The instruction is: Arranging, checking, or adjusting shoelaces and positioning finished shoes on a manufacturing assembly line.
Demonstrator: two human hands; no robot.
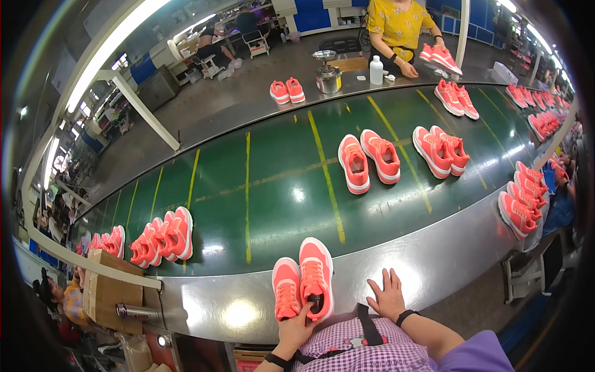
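Note:
A pair of coral-pink sneakers [304, 286] with white soles stands side by side on the steel edge of the conveyor, toes pointing away from me. My left hand [294, 325] grips the pair at the heels, fingers reaching into the shoe openings. Resting flat on the steel rim to the right of the pair is my right hand [388, 297], fingers spread, holding nothing. A dark band sits on each wrist.
The green belt [266, 186] with yellow lines carries more pink pairs: two in the middle [369, 161], others at left [162, 239] and right [520, 198]. A person in yellow [400, 31] handles a shoe across the belt, near a metal pot [327, 77] and white bottle. A cardboard box [111, 291] sits lower left.

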